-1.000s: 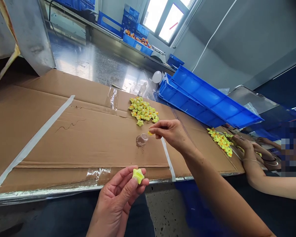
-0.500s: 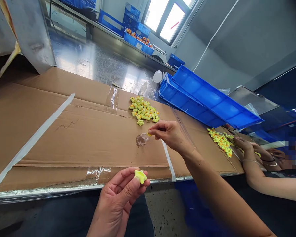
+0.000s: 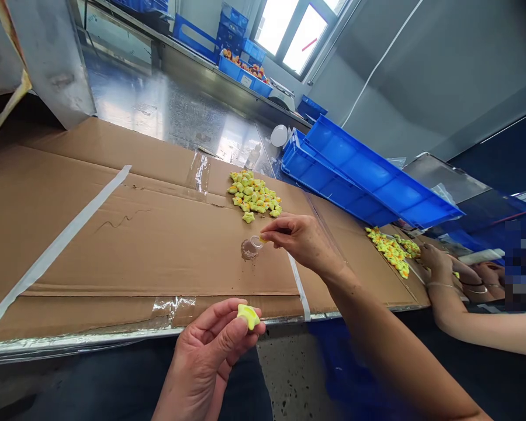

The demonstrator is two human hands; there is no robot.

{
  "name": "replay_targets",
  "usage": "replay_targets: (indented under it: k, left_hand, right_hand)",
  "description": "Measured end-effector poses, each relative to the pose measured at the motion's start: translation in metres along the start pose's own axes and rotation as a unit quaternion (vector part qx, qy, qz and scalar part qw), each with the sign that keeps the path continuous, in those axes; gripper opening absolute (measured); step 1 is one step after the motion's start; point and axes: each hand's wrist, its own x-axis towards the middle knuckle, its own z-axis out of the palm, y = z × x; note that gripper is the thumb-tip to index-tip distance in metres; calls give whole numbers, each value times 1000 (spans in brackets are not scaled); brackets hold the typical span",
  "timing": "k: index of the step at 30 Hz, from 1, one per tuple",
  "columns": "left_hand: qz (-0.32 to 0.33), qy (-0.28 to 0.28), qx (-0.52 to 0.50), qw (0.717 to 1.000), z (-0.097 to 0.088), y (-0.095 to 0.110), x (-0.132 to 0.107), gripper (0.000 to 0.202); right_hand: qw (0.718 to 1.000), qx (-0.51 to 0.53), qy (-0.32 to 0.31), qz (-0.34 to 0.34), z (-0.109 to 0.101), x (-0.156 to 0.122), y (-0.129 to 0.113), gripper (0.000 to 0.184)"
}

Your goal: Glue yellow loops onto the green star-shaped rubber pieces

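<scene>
My left hand [image 3: 206, 356] is closed on a small yellow-green star-shaped piece [image 3: 248, 316], pinched between thumb and fingers just in front of the table's near edge. My right hand [image 3: 301, 240] reaches over the cardboard [image 3: 114, 245] and pinches a tiny orange bit [image 3: 263, 239] at the rim of a small clear round cup [image 3: 251, 248]. Just beyond lies a pile of yellow-green star pieces [image 3: 254, 197].
Stacked blue trays [image 3: 368, 175] stand at the right rear. Another person's hands [image 3: 442, 266] work at a second pile of star pieces [image 3: 392, 248] on the right. A white cup [image 3: 279, 135] and a steel bench with blue bins [image 3: 245, 73] lie behind.
My right hand has drifted slightly left, bringing the orange bit to the clear cup's rim. My left hand has tilted the star piece a little.
</scene>
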Motion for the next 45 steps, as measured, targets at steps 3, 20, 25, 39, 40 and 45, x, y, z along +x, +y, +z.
replay_targets:
  k: [3, 20, 25, 39, 40, 45]
  left_hand:
    - [0, 0, -1, 1000, 0, 0, 0, 17]
    - [24, 3, -11, 1000, 11, -1, 2, 23]
    - [36, -20, -37, 998, 16, -1, 2, 20]
    - [69, -45, -69, 994, 15, -3, 3, 22]
    - [68, -49, -68, 994, 15, -3, 3, 22]
    - [64, -53, -62, 995, 14, -3, 3, 20]
  right_hand:
    - [1000, -6, -6, 4, -2, 0, -2, 10]
    - [978, 194, -32, 67, -31, -13, -10, 20]
    - [964, 253, -60, 51, -29, -32, -42, 9]
    - [970, 229, -81, 16, -9, -55, -64, 3]
    - [970, 228, -82, 12, -9, -55, -63, 4]
    - [974, 210, -82, -7, -8, -55, -62, 5]
